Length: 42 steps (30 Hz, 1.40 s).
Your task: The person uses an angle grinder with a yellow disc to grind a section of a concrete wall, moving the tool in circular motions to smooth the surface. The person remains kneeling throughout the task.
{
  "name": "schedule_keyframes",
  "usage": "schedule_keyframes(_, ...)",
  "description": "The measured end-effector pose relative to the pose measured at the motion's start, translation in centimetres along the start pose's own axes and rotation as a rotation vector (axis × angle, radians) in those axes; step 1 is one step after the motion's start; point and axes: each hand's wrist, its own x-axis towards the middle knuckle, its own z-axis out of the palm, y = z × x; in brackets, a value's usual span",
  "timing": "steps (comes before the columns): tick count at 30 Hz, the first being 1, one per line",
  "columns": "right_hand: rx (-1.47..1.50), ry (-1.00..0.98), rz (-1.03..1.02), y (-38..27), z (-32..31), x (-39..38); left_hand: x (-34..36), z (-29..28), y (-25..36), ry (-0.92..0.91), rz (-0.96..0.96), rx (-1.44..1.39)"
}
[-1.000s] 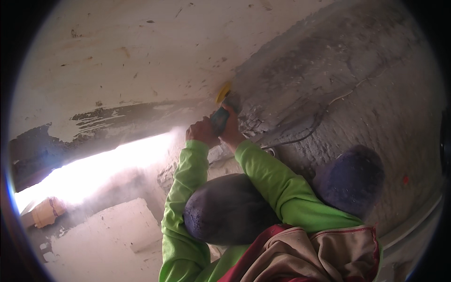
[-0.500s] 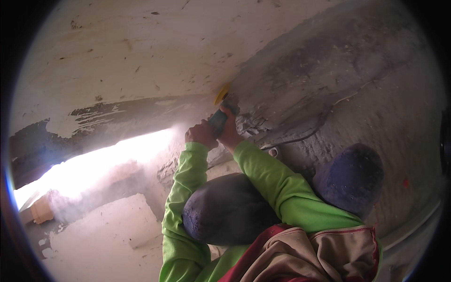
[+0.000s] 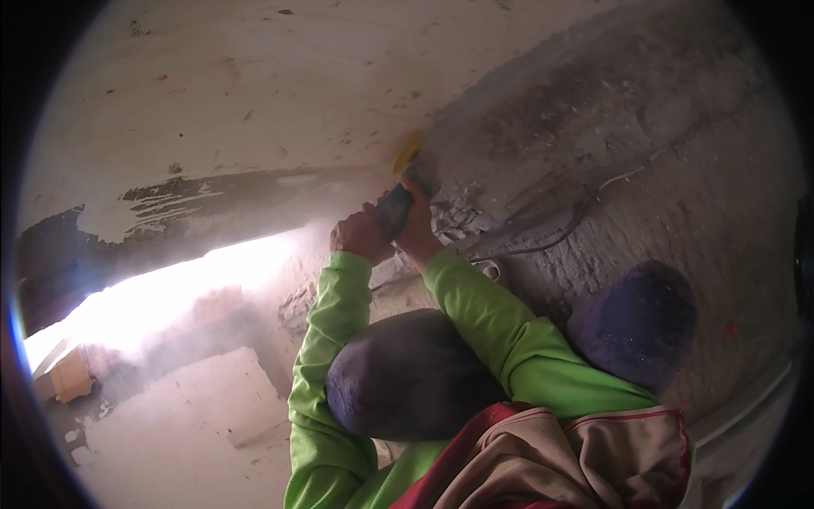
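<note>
Both my arms in green sleeves reach forward to a teal power tool point(image 3: 393, 209) with a yellow disc-shaped part point(image 3: 409, 151). My left hand point(image 3: 360, 233) is closed on the rear of the tool's body. My right hand point(image 3: 416, 219) is wrapped round it farther forward and to the right. The yellow part is at the pale, marked surface point(image 3: 237, 93), where that meets the rough grey band point(image 3: 585, 102). Dust haze blurs the tool's head, so whether it touches the surface I cannot tell.
A bright gap point(image 3: 170, 293) crosses the left, with a brown piece point(image 3: 72, 377) at its end and pale slab point(image 3: 178, 411) below. A cable point(image 3: 543, 246) runs over rough grey material at right. My bent knees in dark cloth point(image 3: 632, 322) show beside my arms.
The yellow part has shifted slightly upward since half a second ago, both hands still on the tool. The dust haze around the tool and grey band looks thicker than a second ago.
</note>
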Motion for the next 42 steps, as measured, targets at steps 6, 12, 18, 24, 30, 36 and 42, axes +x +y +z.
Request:
schedule_keyframes(6,-0.029,0.024,0.000,0.1,0.2,-0.3,0.2,0.9,-0.8,0.003,-0.003,-0.017)
schedule_keyframes(12,-0.047,-0.039,-0.032,-0.1,-0.2,0.8,0.4,-0.2,-0.4,0.024,0.038,0.006)
schedule_keyframes(18,-0.014,0.014,-0.080,0.2,1.1,-0.4,0.4,-0.5,-0.8,0.033,0.054,0.001)
schedule_keyframes(24,-0.070,0.036,-0.098,0.2,2.2,-1.2,0.2,-0.9,-1.0,0.056,0.068,0.003)
schedule_keyframes(30,-0.110,-0.003,-0.133,-0.1,2.0,-0.9,0.2,-1.5,-0.6,0.035,0.085,-0.013)
schedule_keyframes(36,-0.146,0.055,-0.188,0.2,2.5,-1.1,0.3,-1.4,-1.0,0.019,0.064,-0.051)
schedule_keyframes(42,-0.164,0.051,-0.220,0.0,2.6,-0.9,0.8,-1.2,-1.2,0.040,0.112,-0.050)
